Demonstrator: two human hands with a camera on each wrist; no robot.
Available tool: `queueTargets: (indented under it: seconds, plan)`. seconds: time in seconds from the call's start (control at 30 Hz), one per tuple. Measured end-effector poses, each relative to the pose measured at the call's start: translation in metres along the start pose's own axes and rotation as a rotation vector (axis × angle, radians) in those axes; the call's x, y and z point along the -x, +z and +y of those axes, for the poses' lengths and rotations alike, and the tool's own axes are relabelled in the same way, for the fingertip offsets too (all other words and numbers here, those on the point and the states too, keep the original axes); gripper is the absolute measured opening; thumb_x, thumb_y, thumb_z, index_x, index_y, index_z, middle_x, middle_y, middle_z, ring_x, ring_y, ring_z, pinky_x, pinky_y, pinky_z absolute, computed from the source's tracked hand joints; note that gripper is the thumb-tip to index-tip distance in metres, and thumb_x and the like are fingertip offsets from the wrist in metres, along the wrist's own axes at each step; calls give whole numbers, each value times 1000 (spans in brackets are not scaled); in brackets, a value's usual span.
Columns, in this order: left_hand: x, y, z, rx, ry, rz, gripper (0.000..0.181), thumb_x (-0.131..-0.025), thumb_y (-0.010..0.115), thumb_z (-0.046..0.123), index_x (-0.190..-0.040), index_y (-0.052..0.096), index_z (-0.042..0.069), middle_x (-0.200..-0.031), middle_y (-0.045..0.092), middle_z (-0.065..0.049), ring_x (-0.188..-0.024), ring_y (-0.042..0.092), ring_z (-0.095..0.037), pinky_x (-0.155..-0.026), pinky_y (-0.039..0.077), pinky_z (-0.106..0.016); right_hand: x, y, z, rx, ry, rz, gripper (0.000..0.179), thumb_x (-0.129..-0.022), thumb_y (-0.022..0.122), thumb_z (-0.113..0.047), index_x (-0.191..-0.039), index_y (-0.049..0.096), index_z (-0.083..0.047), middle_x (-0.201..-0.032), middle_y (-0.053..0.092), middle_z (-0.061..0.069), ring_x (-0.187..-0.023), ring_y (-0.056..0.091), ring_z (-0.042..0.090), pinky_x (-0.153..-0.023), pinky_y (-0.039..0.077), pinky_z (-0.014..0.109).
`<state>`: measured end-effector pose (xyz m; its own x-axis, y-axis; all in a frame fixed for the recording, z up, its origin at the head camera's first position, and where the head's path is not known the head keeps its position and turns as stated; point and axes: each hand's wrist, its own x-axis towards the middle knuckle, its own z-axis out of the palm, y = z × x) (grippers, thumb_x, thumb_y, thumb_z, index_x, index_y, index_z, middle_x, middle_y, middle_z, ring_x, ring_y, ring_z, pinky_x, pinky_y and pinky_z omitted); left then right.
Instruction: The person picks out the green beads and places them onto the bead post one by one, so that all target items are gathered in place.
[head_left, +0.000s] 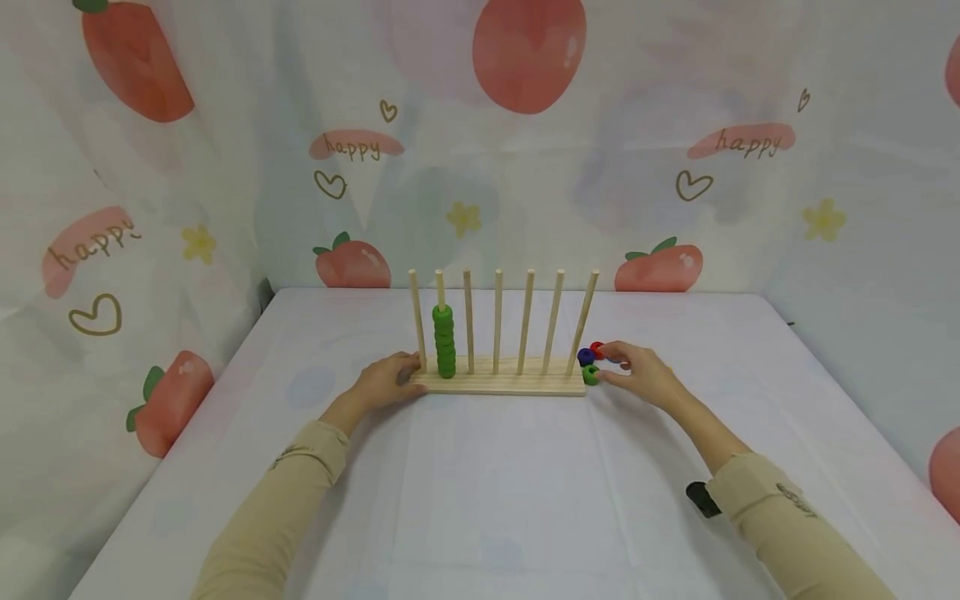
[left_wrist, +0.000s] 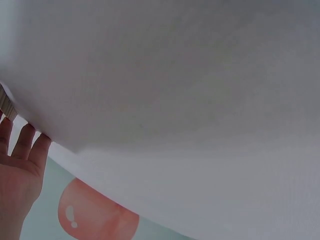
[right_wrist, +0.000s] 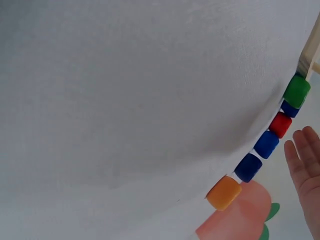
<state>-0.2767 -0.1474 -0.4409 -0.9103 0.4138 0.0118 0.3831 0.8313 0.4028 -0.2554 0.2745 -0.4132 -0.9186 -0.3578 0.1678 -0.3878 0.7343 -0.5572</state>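
A wooden peg rack (head_left: 498, 385) with several upright pegs stands mid-table. A stack of green ring beads (head_left: 445, 343) fills most of its second peg from the left. My left hand (head_left: 384, 381) holds the rack's left end, thumb at the front and fingers toward the back. Off the right end, my right hand (head_left: 641, 375) reaches over loose beads with thumb and fingers apart. Nearest its thumb is a loose green bead (head_left: 591, 376), beside a blue bead (head_left: 586, 357) and a red bead (head_left: 597, 349). The hand partly hides the others.
In the right wrist view, more blue beads (right_wrist: 248, 167) and an orange bead (right_wrist: 224, 193) continue the loose row. A small black object (head_left: 702, 499) lies by the right sleeve. Printed cloth (head_left: 525, 192) hangs behind and beside the white-covered table (head_left: 480, 483).
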Motion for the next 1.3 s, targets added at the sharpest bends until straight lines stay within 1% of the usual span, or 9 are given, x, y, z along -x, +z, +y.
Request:
queueTargets:
  seconds: [0.2, 0.3, 0.4, 0.6, 0.8, 0.97, 1.17, 1.3]
  plan:
    - [1, 1, -1, 6, -1, 1, 57, -87, 66, 37, -131, 55, 2, -139, 50, -17, -128, 47, -36, -103, 40, -52, -5, 6, 3, 35, 45, -71, 42, -86, 68, -15, -116, 55, 12, -115, 60, 29, -107, 59, 43, -90, 50, 52]
    - [1, 1, 0, 9, 5, 7, 57, -87, 66, 37, -130, 55, 2, -138, 50, -16, -127, 47, -36, -103, 41, -51, -8, 9, 4, 24, 74, -90, 39, -86, 68, -13, -114, 55, 12, -113, 61, 29, -107, 59, 43, -90, 51, 50]
    - [0, 1, 0, 4, 8, 9, 57, -87, 66, 37, -131, 55, 2, -138, 51, -16, -127, 48, -36, -102, 41, -51, -10, 11, 5, 1, 97, -94, 37, -86, 68, -10, -112, 55, 12, -112, 60, 29, -107, 59, 43, -90, 51, 48]
    - [0, 0, 1, 9, 1, 7, 57, -87, 66, 36, -131, 54, 2, -139, 49, -18, -127, 47, -37, -103, 40, -52, -12, 13, 7, -44, 159, -96, 35, -86, 66, -7, -112, 54, 13, -115, 58, 32, -109, 58, 45, -92, 50, 47]
    - [0, 0, -1, 2, 0, 7, 58, -87, 66, 37, -132, 53, 2, -138, 50, -18, -126, 48, -38, -101, 41, -53, -13, 15, 5, -15, 198, -93, 33, -85, 68, -10, -109, 57, 11, -113, 59, 29, -108, 59, 43, -91, 51, 46]
    - [0, 1, -1, 20, -9, 8, 58, -87, 66, 37, -132, 54, 2, -139, 49, -18, -127, 47, -37, -102, 40, -52, -14, 14, 3, 21, 203, -82, 33, -84, 70, -13, -106, 59, 9, -110, 62, 27, -105, 61, 41, -90, 51, 47]
    - [0, 1, 0, 19, -17, -1, 58, -87, 66, 38, -132, 53, 3, -141, 47, -18, -129, 45, -37, -103, 39, -53, -15, 16, 1, 61, 201, -62, 33, -82, 72, -15, -103, 62, 9, -104, 64, 24, -100, 62, 38, -87, 52, 47]
    - [1, 1, 0, 23, -24, -2, 57, -87, 66, 37, -132, 54, 4, -142, 47, -17, -130, 44, -37, -104, 39, -53, -17, 17, -1, 93, 172, -45, 29, -82, 72, -14, -97, 62, 9, -98, 65, 23, -95, 63, 37, -85, 53, 47]
